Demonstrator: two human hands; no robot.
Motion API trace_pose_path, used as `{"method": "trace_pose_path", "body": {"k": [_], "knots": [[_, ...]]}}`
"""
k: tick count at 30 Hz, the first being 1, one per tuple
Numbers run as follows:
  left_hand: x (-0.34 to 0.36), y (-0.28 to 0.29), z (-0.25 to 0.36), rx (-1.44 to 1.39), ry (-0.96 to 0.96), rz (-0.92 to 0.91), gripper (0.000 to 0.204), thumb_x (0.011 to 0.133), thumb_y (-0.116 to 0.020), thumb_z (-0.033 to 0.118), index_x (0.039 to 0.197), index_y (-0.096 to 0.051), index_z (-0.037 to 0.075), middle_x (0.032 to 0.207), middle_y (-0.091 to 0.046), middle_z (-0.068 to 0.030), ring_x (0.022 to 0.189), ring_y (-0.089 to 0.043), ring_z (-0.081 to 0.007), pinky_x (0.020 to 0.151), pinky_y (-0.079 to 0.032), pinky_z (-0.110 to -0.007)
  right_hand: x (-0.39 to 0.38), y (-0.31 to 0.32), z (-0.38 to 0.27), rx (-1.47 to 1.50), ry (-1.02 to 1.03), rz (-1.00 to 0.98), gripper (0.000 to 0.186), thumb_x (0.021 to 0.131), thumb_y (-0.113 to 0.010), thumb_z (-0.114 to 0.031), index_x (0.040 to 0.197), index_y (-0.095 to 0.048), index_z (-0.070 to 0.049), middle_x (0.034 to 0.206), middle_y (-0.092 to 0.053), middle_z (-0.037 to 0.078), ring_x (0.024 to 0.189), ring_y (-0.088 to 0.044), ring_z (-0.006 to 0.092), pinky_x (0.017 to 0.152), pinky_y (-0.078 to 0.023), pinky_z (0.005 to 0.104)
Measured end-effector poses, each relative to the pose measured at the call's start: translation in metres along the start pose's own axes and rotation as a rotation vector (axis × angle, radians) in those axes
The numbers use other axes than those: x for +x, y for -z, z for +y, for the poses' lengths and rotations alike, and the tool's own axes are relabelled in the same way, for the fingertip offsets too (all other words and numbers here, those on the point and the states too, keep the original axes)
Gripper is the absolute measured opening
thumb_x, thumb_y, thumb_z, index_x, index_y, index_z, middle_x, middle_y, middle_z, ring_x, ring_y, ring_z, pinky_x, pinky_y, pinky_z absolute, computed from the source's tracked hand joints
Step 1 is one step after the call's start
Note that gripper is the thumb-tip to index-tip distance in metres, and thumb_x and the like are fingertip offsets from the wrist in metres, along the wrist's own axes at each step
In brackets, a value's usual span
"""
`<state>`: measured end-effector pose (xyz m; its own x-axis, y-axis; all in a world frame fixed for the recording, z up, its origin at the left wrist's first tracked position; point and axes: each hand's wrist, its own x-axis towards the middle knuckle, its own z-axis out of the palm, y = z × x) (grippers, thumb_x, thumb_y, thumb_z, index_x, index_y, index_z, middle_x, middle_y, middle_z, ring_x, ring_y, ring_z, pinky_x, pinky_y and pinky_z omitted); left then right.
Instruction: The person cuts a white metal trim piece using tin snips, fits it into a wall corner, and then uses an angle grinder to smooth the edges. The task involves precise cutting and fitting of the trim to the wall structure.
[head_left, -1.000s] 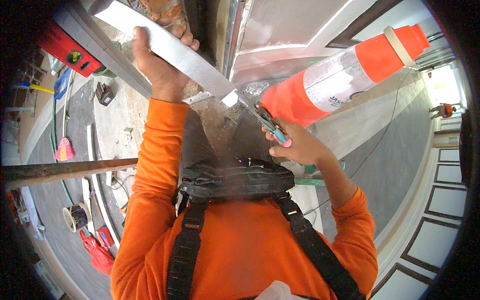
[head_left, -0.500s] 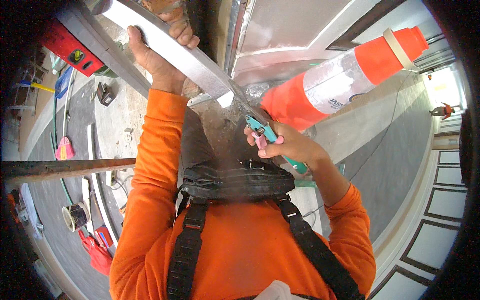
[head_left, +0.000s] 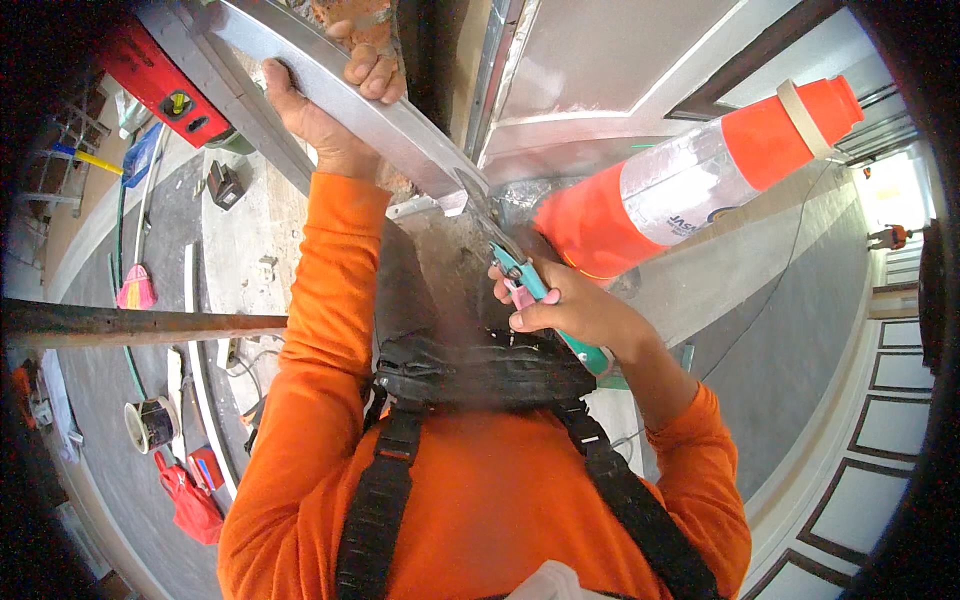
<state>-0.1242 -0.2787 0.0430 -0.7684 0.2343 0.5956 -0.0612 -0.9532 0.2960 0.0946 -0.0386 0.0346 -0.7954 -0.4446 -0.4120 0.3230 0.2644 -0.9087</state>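
Observation:
A silvery metal channel (head_left: 418,150) runs slantwise from the upper left toward the middle. My left hand (head_left: 338,142) is closed around it, thumb on the near side and fingers over the far edge. My right hand (head_left: 598,318) grips tin snips (head_left: 518,268) with teal and pink handles. The snips' blades meet the lower end of the channel, where a small bent flap (head_left: 453,203) sticks out. How deep the blades reach into the metal I cannot tell.
An orange-and-white traffic cone (head_left: 670,190) leans right of my hands. A red spirit level (head_left: 160,90) is at upper left. On the left floor are a pink broom (head_left: 136,290), a bucket (head_left: 150,425) and a red bag (head_left: 188,505). A distant person (head_left: 888,238) stands at far right.
The view has shifted slightly. The channel's lower end and the snips' blades look closer together, and the bent flap shows smaller. Both hands keep their grips.

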Motion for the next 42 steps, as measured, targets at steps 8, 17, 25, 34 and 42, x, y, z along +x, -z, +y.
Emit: {"method": "trace_pose_path", "body": {"k": [8, 17, 25, 34, 42], "knots": [[0.009, 0.005, 0.003, 0.058, 0.013, -0.019, 0.079, 0.086, -0.048, 0.075, 0.120, -0.051, 0.004, 0.071, -0.042, -0.0019, 0.060, -0.042, -0.0137, 0.056, -0.038, -0.030, 0.001, 0.003, 0.001, 0.011, 0.058, 0.004, 0.051, 0.083, -0.075, -0.018, 0.127, -0.055, -0.002, 0.099, -0.058, 0.001, 0.092, -0.056, 0.0124, 0.086, -0.047, 0.0285], [0.013, -0.005, -0.005, 0.167, 0.043, 0.172, 0.072, 0.087, -0.049, 0.070, 0.116, -0.051, 0.005, 0.072, -0.041, -0.0011, 0.059, -0.041, -0.0135, 0.056, -0.036, -0.029, 0.005, 0.006, 0.007, -0.038, 0.129, 0.039, 0.041, 0.084, -0.072, -0.014, 0.120, -0.056, -0.003, 0.088, -0.056, 0.000, 0.081, -0.055, 0.0114, 0.076, -0.047, 0.0286], [0.019, -0.037, -0.007, 0.082, 0.093, 0.243, 0.058, 0.093, -0.043, 0.069, 0.100, -0.054, 0.013, 0.063, -0.044, 0.0011, 0.049, -0.046, -0.0139, 0.046, -0.040, -0.028, 0.008, 0.007, 0.009, -0.117, 0.087, 0.019, 0.043, 0.083, -0.074, -0.015, 0.120, -0.054, -0.003, 0.091, -0.056, 0.001, 0.084, -0.055, 0.0130, 0.079, -0.047, 0.0295], [0.025, -0.040, 0.000, -0.036, 0.005, 0.218, 0.057, 0.093, -0.041, 0.068, 0.105, -0.055, 0.013, 0.065, -0.044, 0.0008, 0.048, -0.044, -0.0139, 0.044, -0.039, -0.028, 0.012, 0.003, 0.004, -0.172, 0.248, 0.025, 0.064, 0.080, -0.077, -0.015, 0.136, -0.048, -0.003, 0.105, -0.057, 0.005, 0.095, -0.055, 0.0164, 0.089, -0.046, 0.0321], [0.024, -0.041, 0.009, 0.039, -0.037, 0.256, 0.060, 0.091, -0.045, 0.070, 0.109, -0.055, 0.013, 0.066, -0.044, -0.0004, 0.049, -0.045, -0.0146, 0.045, -0.040, -0.029, 0.008, 0.001, -0.009, -0.042, 0.152, 0.013, 0.058, 0.080, -0.077, -0.014, 0.131, -0.054, -0.002, 0.101, -0.058, 0.003, 0.090, -0.055, 0.0120, 0.084, -0.047, 0.0278]]}}
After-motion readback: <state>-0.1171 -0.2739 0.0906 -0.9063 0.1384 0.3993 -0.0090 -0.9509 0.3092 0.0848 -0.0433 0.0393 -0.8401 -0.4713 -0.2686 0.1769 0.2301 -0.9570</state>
